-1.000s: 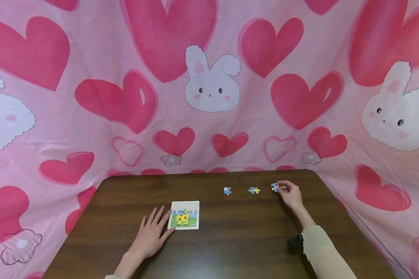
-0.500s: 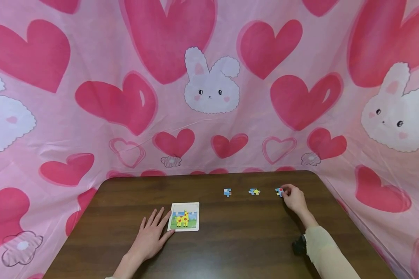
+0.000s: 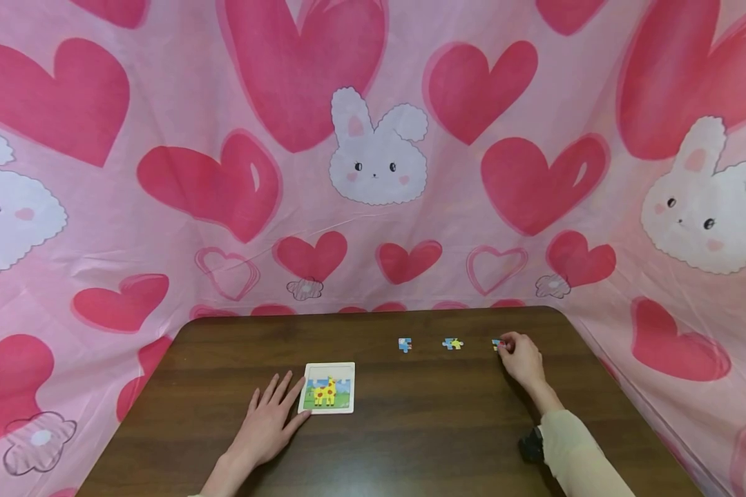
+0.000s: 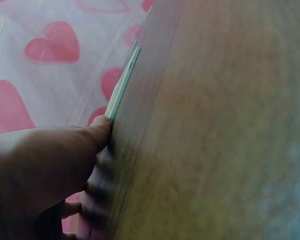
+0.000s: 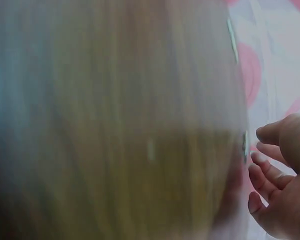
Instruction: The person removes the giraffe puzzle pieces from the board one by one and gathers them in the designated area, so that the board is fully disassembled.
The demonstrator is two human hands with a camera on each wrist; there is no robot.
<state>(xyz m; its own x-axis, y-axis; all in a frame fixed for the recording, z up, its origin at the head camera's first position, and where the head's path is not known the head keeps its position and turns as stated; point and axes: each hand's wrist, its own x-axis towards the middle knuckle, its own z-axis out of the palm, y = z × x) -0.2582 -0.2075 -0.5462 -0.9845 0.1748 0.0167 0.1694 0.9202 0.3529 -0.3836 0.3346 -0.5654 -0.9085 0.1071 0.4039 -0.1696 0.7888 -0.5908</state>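
Note:
A small puzzle board [image 3: 330, 408] with a light frame and a yellow, red-spotted giraffe picture lies on the table. My left hand [image 3: 261, 424] is flat beside it, its fingers spread and touching the board's left edge. At the far right, my right hand [image 3: 525, 362] is at a blue puzzle piece [image 3: 496, 343] with a red spot; its fingertips hide the piece's right side. In the right wrist view those fingers [image 5: 262, 177] are loosely bent and a little apart, just off a thin piece edge [image 5: 245, 147].
Two more puzzle pieces lie to the left in the same row: a blue-and-yellow one [image 3: 452, 343] and a blue-and-white one [image 3: 405, 344]. The brown wooden table [image 3: 410, 442] ends at a pink cloth backdrop [image 3: 373, 221] with hearts and rabbits.
My right hand has shifted slightly right and nearer with the red-spotted piece, from a pinch on its edge to fingertips over its right side. My left hand has stayed still.

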